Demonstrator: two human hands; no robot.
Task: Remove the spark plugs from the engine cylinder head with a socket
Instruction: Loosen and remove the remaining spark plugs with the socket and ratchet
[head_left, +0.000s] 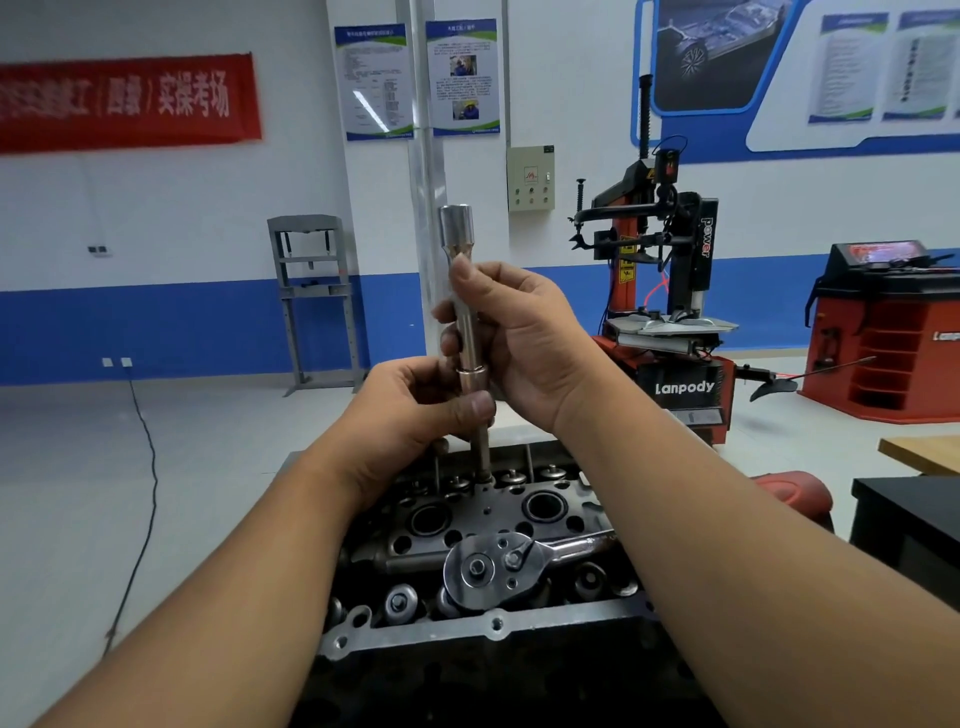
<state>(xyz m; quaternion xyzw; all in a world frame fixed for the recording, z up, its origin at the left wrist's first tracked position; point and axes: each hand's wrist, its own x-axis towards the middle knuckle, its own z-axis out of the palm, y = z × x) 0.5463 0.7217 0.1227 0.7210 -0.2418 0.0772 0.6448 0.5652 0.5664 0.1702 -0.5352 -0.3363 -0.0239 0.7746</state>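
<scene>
The person is holding a long spark plug socket (464, 291) upright above the engine cylinder head (488, 519). The right hand (524, 343) is gripping the upper shaft of the socket, with its fingers curled round the chrome tube just below the flared hex end. The left hand (415, 415) is pinching the extension bar (480, 431) where it is joining the lower collar of the socket. The lower tip of the bar is sitting at or in a plug well at the far side of the head; whether it is engaging a plug cannot be told.

The socket and bar are polished steel: rigid, moderately heavy for their size, and likely slippery under bare or oily fingers. Taking hold on the collar step and on the wider hex end is giving the firmest purchase. The joint between socket and bar may be separating under a pull, so both parts are best supported together.

The ratchet wrench (498, 569) is lying across the near side of the head, untouched. Its handle is the correct grip point for applying torque.
</scene>
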